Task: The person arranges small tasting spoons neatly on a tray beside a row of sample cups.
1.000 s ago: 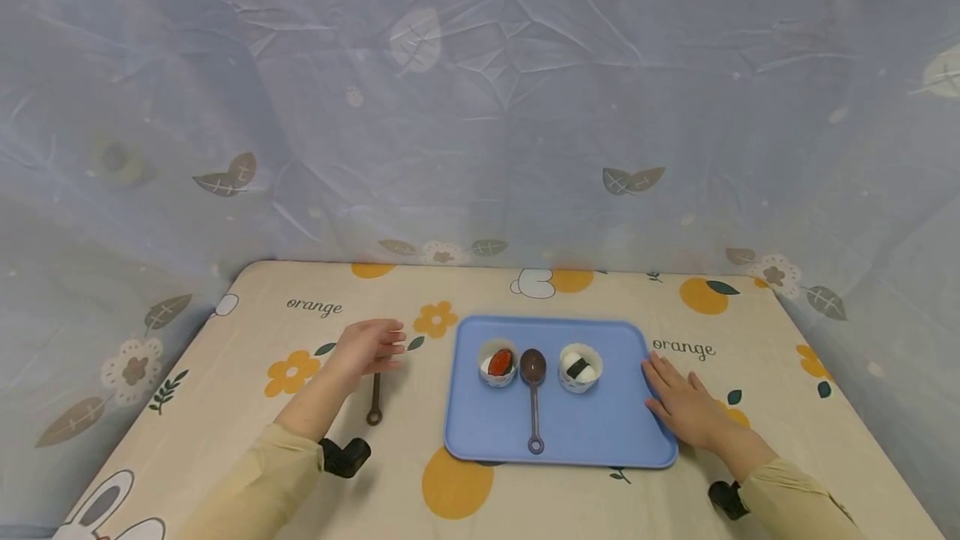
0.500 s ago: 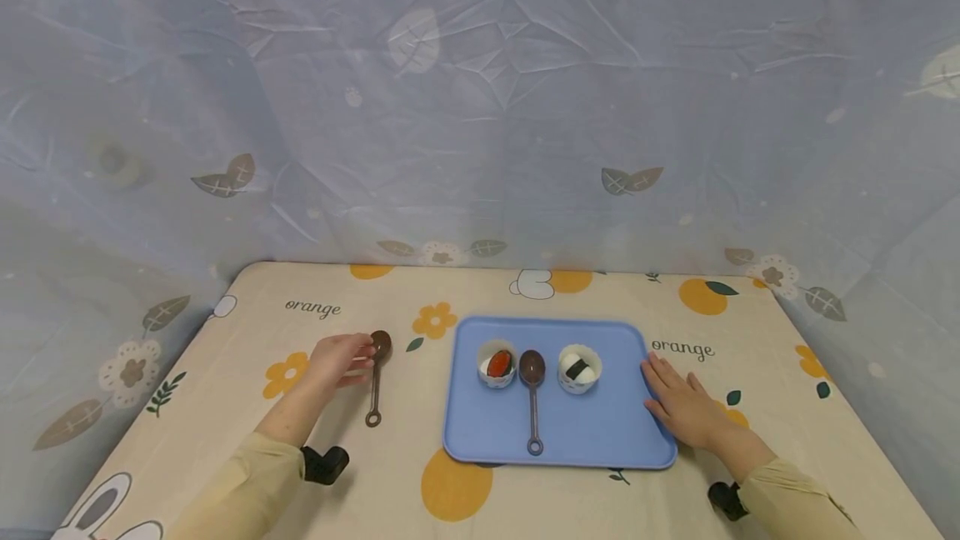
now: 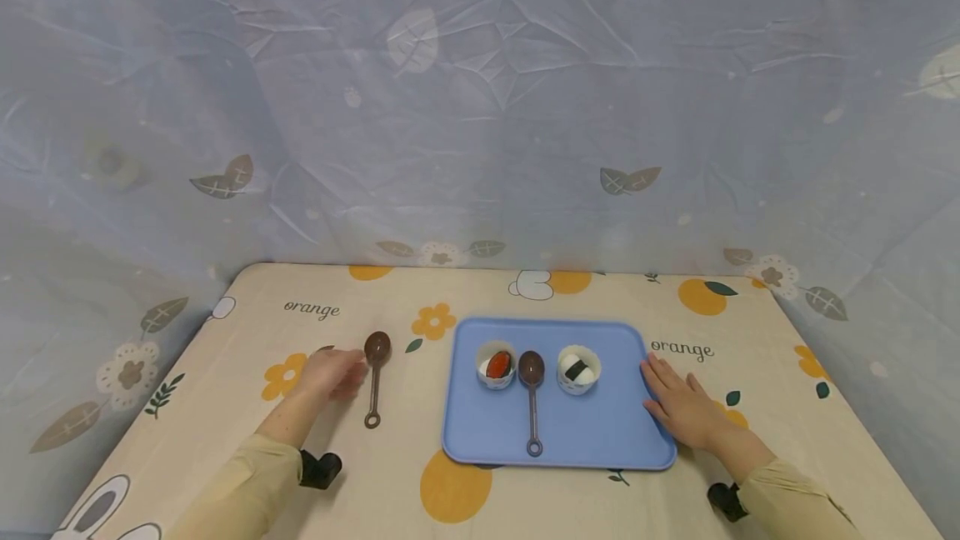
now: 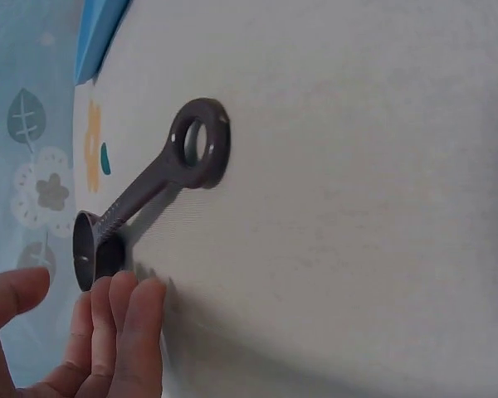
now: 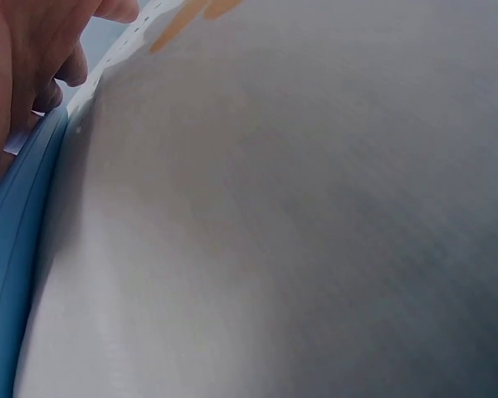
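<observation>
A brown spoon (image 3: 375, 382) lies on the cloth left of the tray, bowl away from me and ringed handle end near. My left hand (image 3: 330, 375) is just left of its bowl, holding nothing. In the left wrist view the fingers (image 4: 141, 332) reach close to the spoon (image 4: 153, 178) with the thumb spread apart; whether they touch it I cannot tell. My right hand (image 3: 681, 408) lies flat along the right rim of the blue tray (image 3: 600, 444). On the tray, a second brown spoon (image 3: 532, 407) sits between two small paper cups.
The left cup (image 3: 496, 378) holds a red-topped sushi piece (image 3: 498, 365); the right cup (image 3: 577, 384) has a white rice ball with a black strip (image 3: 576, 369). A patterned cream cloth (image 3: 225, 407) covers the table. A grey-blue printed curtain (image 3: 480, 132) hangs behind.
My left hand has moved left and slightly toward me, off the spoon's bowl, which it covered before. The spoon stays in place. My right hand has not moved from the tray's rim.
</observation>
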